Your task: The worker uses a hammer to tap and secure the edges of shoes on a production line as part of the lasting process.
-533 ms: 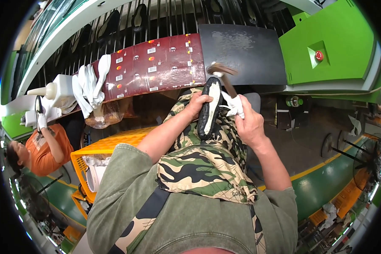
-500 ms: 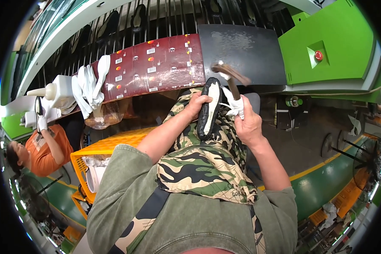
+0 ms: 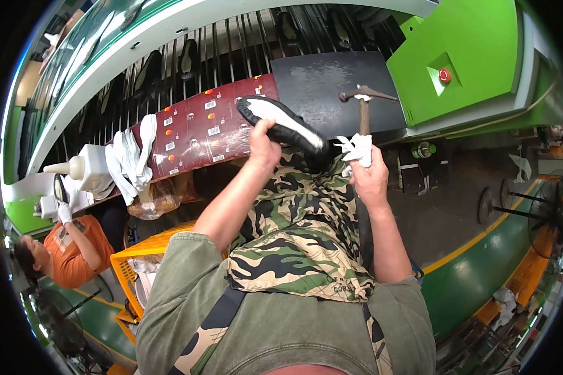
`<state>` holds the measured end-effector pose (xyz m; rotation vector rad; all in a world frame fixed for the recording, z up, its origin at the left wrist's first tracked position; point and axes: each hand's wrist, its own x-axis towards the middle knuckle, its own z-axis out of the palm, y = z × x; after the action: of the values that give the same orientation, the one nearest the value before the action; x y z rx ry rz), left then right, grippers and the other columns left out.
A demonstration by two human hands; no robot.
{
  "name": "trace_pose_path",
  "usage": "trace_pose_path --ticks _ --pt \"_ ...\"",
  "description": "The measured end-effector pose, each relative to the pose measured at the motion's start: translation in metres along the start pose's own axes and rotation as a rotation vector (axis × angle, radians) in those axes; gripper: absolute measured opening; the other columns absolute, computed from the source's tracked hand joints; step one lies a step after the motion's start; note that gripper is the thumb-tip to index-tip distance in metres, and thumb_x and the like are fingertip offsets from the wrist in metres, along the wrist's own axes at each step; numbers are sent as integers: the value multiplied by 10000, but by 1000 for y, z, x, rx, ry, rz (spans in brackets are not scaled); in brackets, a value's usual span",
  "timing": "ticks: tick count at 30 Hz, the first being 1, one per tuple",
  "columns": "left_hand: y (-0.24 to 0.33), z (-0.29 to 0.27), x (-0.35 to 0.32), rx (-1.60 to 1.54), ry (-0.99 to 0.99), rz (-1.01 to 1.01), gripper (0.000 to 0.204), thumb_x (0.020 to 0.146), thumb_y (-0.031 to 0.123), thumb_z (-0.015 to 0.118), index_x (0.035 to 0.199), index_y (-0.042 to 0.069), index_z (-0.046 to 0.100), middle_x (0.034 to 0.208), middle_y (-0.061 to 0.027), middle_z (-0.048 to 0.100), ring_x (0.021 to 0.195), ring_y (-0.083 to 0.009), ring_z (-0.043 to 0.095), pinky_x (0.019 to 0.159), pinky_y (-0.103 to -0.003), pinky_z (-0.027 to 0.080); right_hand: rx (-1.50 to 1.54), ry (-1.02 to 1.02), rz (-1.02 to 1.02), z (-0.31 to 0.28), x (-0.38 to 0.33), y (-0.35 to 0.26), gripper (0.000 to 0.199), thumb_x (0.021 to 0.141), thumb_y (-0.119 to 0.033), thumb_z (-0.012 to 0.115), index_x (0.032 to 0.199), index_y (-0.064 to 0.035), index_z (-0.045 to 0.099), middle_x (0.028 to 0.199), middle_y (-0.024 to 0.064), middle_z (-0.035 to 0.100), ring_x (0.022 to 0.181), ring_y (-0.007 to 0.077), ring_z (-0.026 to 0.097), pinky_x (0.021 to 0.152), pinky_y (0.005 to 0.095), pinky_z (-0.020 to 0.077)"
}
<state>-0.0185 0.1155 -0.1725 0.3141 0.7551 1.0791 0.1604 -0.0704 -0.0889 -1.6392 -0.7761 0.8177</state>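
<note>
My left hand (image 3: 264, 144) is closed around the side of a black shoe upper (image 3: 284, 120), its whitish underside facing up. The upper hangs over the near edge of the work surface, tilted with its far end to the left. In my closed right hand (image 3: 370, 180) is a hammer (image 3: 364, 115), held upright by its wooden handle. White cloth (image 3: 357, 149) is bunched around the handle at my grip. The hammer's head stands clear of the upper, over the dark grey board (image 3: 338, 81).
A maroon sheet (image 3: 191, 131) adjoins the board, with white shoe insoles (image 3: 131, 156) and a white bottle (image 3: 94, 167) at its left. Beyond run metal rollers carrying black shoes. A green cabinet (image 3: 463, 50) stands right. A yellow crate (image 3: 128, 262) and a co-worker (image 3: 81, 247) are at left.
My left hand has lifted the upper off my lap, forward and left, and turned it from upright to slanting. The hammer, blurred before, is now still and upright, slightly farther right.
</note>
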Motion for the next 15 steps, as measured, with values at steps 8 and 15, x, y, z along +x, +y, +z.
trace_pose_path --ticks 8,15 --pt "11 -9 -17 67 -120 60 432 807 14 637 1235 24 577 1173 -118 655 1140 -293 613 1053 -552 466 -620 -100 -109 32 6 26 438 876 -105 593 1279 -9 451 928 292 669 878 499 645 771 580 491" --pt "49 -7 -70 -81 -290 -335 537 874 89 640 1376 12 467 1260 -174 620 1188 -333 611 961 -549 552 -527 -113 -109 24 9 44 427 858 -115 615 1250 -14 479 934 270 677 878 475 652 780 552 503"
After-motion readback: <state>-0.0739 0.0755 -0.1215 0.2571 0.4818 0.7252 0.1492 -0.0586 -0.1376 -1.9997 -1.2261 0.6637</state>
